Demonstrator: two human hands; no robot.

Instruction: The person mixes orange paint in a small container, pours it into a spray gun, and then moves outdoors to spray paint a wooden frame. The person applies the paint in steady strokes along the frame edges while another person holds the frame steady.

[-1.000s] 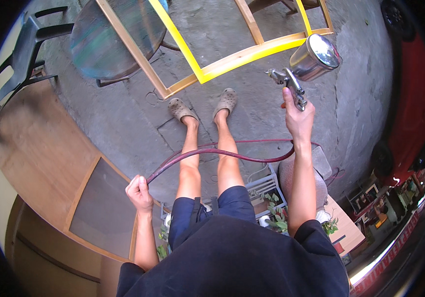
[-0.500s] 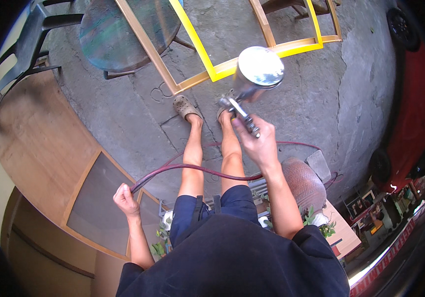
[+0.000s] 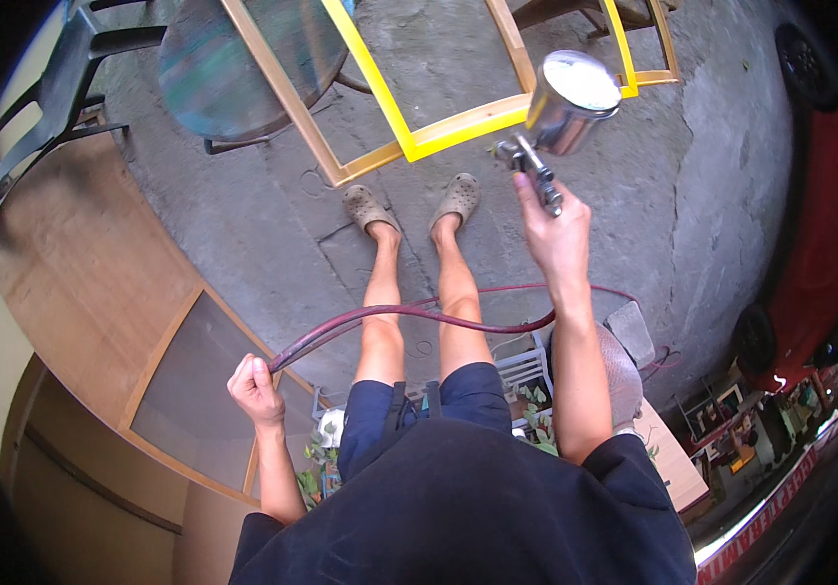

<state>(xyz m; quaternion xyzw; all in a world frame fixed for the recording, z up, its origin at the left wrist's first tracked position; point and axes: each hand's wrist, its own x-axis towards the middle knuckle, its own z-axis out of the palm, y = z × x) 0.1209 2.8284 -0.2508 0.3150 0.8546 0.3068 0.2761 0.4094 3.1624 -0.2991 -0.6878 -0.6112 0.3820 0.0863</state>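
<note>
My right hand [image 3: 558, 239] is closed round the handle of a metal spray gun [image 3: 540, 174] with a shiny silver cup [image 3: 575, 105] on top. The gun is held over the near edge of a wooden frame [image 3: 468, 130], whose front and inner bars are bright yellow and other parts bare brown. Off to the left, my left hand [image 3: 255, 392] grips a dark red hose [image 3: 341, 319] in a fist. From there the hose sags across in front of my legs toward my right forearm, which hides part of it.
A round, paint-stained table [image 3: 243, 73] and a dark plastic chair [image 3: 43, 107] stand at the far left. A wooden panel with a mesh section [image 3: 209, 380] leans along the left. On the right are a red car [image 3: 819, 224] and a grey block [image 3: 629, 330]. Loose hose lies on the concrete.
My right hand has carried the spray gun to the right and slightly farther away along the frame's edge. The hose has shifted with it; my left hand has hardly moved.
</note>
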